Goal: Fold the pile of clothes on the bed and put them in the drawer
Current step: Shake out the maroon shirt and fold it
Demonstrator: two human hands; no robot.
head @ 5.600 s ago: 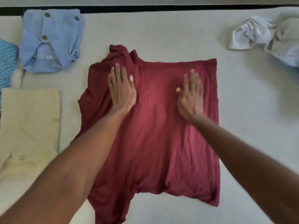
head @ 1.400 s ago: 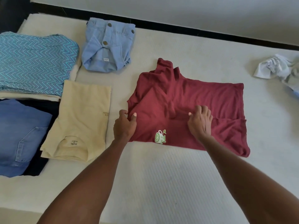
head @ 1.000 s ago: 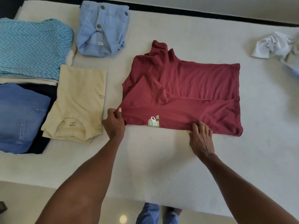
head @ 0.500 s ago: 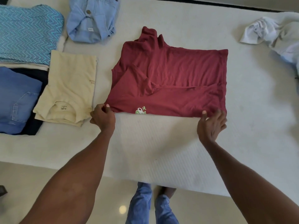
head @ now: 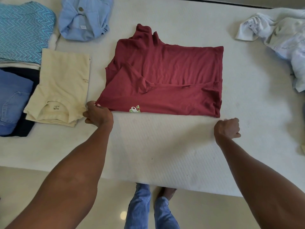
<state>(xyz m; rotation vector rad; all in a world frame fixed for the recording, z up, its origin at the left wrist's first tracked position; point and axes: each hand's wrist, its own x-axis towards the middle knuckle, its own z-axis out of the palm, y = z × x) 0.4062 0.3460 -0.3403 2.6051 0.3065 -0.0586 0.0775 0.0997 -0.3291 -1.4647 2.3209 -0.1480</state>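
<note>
While left hand (head: 97,114) pinches it, wrinkled maroon shirt (head: 166,76), quilted mattress (head: 165,146)

I see a white bed (head: 165,146) carrying a folded maroon T-shirt (head: 173,76) mid-surface. Left lie a cream T-shirt (head: 62,86), light-blue shorts (head: 85,19), a zigzag top (head: 23,32) and jeans (head: 13,96); crumpled white clothes (head: 280,33) sit right.

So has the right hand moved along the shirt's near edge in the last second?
Yes. The right hand slid rightward to the red shirt's near right corner.
</note>
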